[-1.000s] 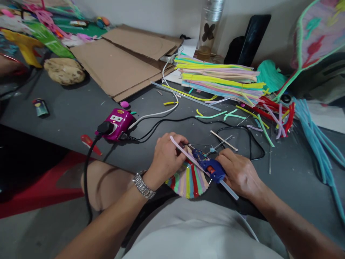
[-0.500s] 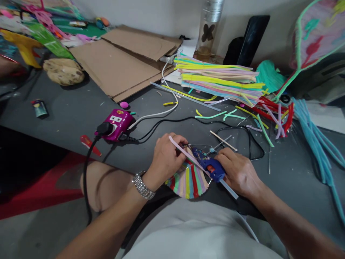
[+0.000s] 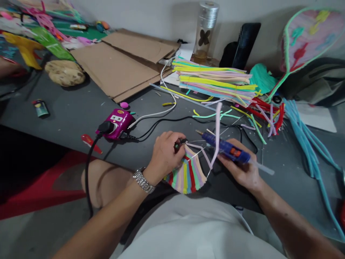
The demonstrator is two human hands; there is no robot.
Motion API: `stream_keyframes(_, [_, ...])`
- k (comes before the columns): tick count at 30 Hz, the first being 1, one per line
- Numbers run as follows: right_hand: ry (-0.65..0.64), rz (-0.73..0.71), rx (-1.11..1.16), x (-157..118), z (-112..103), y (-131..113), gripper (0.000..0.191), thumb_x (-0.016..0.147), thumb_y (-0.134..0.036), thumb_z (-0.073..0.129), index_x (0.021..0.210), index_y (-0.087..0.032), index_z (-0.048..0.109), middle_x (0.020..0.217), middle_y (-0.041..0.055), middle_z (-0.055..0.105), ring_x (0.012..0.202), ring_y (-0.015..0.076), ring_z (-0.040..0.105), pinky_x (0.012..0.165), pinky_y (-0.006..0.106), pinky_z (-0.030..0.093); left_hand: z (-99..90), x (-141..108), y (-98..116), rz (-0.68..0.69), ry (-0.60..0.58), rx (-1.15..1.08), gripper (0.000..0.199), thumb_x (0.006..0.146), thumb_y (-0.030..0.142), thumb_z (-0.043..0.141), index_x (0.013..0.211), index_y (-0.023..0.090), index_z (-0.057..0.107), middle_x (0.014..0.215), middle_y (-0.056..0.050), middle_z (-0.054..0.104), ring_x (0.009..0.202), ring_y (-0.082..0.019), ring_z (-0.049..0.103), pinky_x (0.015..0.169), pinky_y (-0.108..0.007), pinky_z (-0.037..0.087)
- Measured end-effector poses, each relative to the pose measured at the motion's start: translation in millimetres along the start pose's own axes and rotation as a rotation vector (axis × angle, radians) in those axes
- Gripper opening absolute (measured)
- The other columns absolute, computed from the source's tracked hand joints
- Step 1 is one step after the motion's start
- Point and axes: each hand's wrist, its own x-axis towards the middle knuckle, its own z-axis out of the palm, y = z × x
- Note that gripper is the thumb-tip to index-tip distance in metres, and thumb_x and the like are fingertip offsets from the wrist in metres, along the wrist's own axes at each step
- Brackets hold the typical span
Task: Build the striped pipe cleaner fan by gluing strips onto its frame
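My left hand (image 3: 167,153), with a metal watch at its wrist, is closed on the narrow end of a striped fan of pipe cleaners (image 3: 185,174). The fan hangs over the table's front edge, its rows red, yellow, blue, green, lilac and peach. In my right hand (image 3: 239,169) is a blue hot glue gun (image 3: 226,146), nozzle pointing left, with a clear glue stick jutting from its back. A bent lilac pipe cleaner (image 3: 217,133) stands up from beside the fan, crossing in front of the gun. Thin wire runs along the fan's right side.
A magenta power socket (image 3: 118,124) with cables stands left of my hands. Bundled pipe cleaners (image 3: 215,81), cardboard sheets (image 3: 118,63) and a bottle (image 3: 206,32) lie or stand behind. Blue pipe cleaners (image 3: 309,140) hang at right. Another person's hand (image 3: 9,68) is at far left.
My right hand has drawn the glue gun away from the fan to the right and raised it. The lilac pipe cleaner, earlier lying across the fan, now bends and sticks upward.
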Motion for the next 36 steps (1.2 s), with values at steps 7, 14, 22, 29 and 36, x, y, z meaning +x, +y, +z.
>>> stream_keyframes(7, [0.196,0.209,0.075,-9.6,5.7,19.7,0.032,0.082,-0.051,0.08,0.096,-0.024,0.072,0.085,0.0061,0.074,0.075,0.0239,0.068,0.071,0.038,0.059,-1.2,-6.8,5.4,0.16,0.112,0.211,0.017,0.093,0.023,0.061,0.107,0.02,0.069,0.106,-0.01,0.068,0.099,-0.028,0.059,0.084,-0.043,0.045])
stream_keyframes(14, [0.13,0.395,0.257,-5.3,19.4,5.5,0.039,0.082,-0.056,0.078,0.092,-0.019,0.076,0.075,0.0034,0.074,0.058,0.016,0.061,0.056,0.03,0.053,3.2,-25.0,33.0,0.37,-0.052,0.172,0.023,0.096,0.021,0.062,0.119,0.02,0.066,0.126,-0.011,0.069,0.11,-0.029,0.06,0.088,-0.044,0.049])
stream_keyframes(22, [0.075,0.454,0.348,-15.5,11.6,-28.8,0.036,0.086,-0.054,0.074,0.092,-0.018,0.074,0.069,0.003,0.074,0.059,0.017,0.065,0.061,0.031,0.055,11.5,-26.5,31.4,0.437,-0.102,0.19,0.027,0.104,0.024,0.05,0.126,0.016,0.063,0.123,-0.013,0.072,0.118,-0.031,0.06,0.088,-0.046,0.045])
stream_keyframes(29, [0.14,0.498,0.364,-25.8,12.9,-21.9,0.035,0.086,-0.05,0.076,0.097,-0.017,0.075,0.077,0.0043,0.076,0.061,0.0162,0.066,0.063,0.032,0.055,10.2,-27.6,28.4,0.469,-0.098,0.243,0.024,0.104,0.025,0.049,0.119,0.019,0.067,0.114,-0.012,0.072,0.109,-0.029,0.059,0.083,-0.044,0.044])
stream_keyframes(36, [0.121,0.498,0.318,-32.4,5.6,-14.9,0.033,0.087,-0.05,0.076,0.09,-0.017,0.077,0.076,0.0051,0.077,0.063,0.0164,0.067,0.066,0.032,0.056,0.0,-35.8,35.1,0.508,-0.177,0.276,0.021,0.102,0.019,0.052,0.115,0.019,0.069,0.111,-0.014,0.066,0.106,-0.029,0.06,0.089,-0.046,0.053])
